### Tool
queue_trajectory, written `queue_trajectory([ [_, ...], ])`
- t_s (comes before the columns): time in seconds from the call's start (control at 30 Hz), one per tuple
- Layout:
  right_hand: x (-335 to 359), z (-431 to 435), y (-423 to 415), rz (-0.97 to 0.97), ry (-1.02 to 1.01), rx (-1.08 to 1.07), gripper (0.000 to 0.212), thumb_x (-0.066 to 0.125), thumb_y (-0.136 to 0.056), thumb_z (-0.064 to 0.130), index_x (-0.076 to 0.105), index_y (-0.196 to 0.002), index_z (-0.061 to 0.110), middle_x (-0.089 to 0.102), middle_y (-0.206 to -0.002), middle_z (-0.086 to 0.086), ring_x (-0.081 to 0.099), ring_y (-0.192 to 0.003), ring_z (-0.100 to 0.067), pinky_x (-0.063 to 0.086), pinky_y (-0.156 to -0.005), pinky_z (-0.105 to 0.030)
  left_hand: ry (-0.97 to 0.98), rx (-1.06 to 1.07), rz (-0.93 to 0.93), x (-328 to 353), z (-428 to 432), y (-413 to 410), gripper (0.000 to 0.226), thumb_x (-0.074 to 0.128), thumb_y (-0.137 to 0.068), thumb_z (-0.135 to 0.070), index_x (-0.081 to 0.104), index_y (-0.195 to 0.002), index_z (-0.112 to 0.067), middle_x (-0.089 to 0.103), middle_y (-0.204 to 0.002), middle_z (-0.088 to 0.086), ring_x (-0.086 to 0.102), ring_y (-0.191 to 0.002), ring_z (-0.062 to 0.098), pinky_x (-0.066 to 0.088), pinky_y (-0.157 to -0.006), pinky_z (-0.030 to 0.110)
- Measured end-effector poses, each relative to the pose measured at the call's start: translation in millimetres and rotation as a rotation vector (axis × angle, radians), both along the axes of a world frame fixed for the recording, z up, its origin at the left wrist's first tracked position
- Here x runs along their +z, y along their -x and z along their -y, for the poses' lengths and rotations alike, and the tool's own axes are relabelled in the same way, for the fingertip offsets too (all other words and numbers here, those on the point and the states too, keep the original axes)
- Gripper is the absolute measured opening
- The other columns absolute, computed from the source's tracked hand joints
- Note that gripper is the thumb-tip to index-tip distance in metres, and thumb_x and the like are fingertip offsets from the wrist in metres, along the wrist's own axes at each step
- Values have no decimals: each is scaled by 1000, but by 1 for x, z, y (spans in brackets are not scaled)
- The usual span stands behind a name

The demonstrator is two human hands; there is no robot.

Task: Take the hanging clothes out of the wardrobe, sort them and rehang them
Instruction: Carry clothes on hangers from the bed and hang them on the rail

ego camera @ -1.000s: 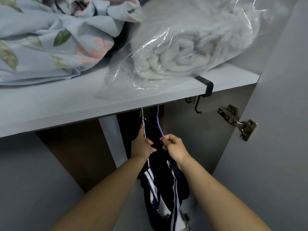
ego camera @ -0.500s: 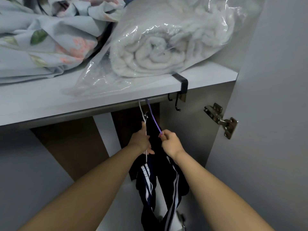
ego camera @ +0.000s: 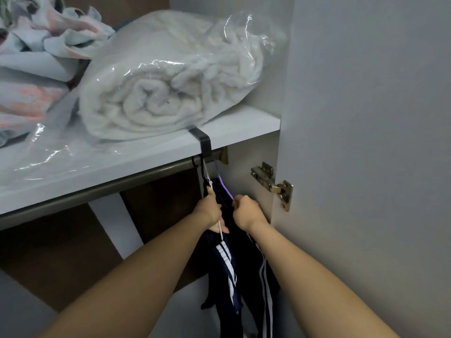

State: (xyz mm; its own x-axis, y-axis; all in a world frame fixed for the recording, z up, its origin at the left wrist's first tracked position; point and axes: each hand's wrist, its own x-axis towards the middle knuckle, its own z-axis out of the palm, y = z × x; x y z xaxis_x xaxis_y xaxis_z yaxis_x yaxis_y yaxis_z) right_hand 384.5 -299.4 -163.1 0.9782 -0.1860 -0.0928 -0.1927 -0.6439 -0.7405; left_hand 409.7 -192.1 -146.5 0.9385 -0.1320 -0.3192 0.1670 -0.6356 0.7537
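Dark navy garments with white stripes (ego camera: 229,267) hang from two hangers on the metal rail (ego camera: 127,182) under the wardrobe shelf. My left hand (ego camera: 210,211) grips the white hanger (ego camera: 207,175) near its neck. Just to its right, my right hand (ego camera: 246,211) pinches the purple hanger (ego camera: 225,187). Both hanger hooks reach up to the rail's right end, beside a black over-shelf hook (ego camera: 205,142). The garments' lower parts drop out of view at the bottom.
On the white shelf (ego camera: 244,124) lie a rolled white blanket in a clear plastic bag (ego camera: 166,84) and floral bedding (ego camera: 31,59) to its left. The open wardrobe door (ego camera: 366,142) with a metal hinge (ego camera: 274,184) stands close on the right.
The hangers with the dark garments have slid right along the rail to its right end, both hands still holding them. My head has turned, so the shelf and blanket sit lower and more central.
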Motion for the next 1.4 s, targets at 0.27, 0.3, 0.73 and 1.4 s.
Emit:
queue_trajectory([
  [0.27, 3, -11, -3, -43, 229, -79, 29, 43, -93, 10, 53, -121, 11, 60, -122, -16, 59, -112, -35, 49, -86, -39, -181, -112, 37, -13, 5, -39, 79, 39, -99, -5, -20, -150, -20, 61, -123, 22, 64, -103, 39, 53, -89, 50],
  [0.3, 2, -12, -2, -40, 244, -84, 30, 43, -93, 9, 52, -122, 11, 59, -122, -16, 59, -112, -35, 49, -86, -40, -195, -114, 47, -14, 4, -40, 80, 38, -98, -5, -20, -150, -21, 60, -123, 23, 64, -102, 39, 53, -88, 50],
  [0.73, -2, -18, 23, 21, 318, -45, 45, 48, -94, 9, 40, -139, 9, 47, -132, -17, 49, -120, -34, 45, -94, -38, 17, -38, 115, -32, -14, -26, 67, 43, -101, -18, 3, -153, -32, 66, -105, 22, 67, -81, 34, 59, -71, 44],
  [1.4, -13, 22, 154, 264, 587, -67, 18, 41, -97, 25, 52, -100, 10, 66, -100, -16, 64, -93, -37, 44, -66, -37, -260, -235, 743, -55, -22, 130, 15, 51, -95, -20, 63, -88, -15, 60, -86, 0, 61, -81, 22, 49, -68, 40],
])
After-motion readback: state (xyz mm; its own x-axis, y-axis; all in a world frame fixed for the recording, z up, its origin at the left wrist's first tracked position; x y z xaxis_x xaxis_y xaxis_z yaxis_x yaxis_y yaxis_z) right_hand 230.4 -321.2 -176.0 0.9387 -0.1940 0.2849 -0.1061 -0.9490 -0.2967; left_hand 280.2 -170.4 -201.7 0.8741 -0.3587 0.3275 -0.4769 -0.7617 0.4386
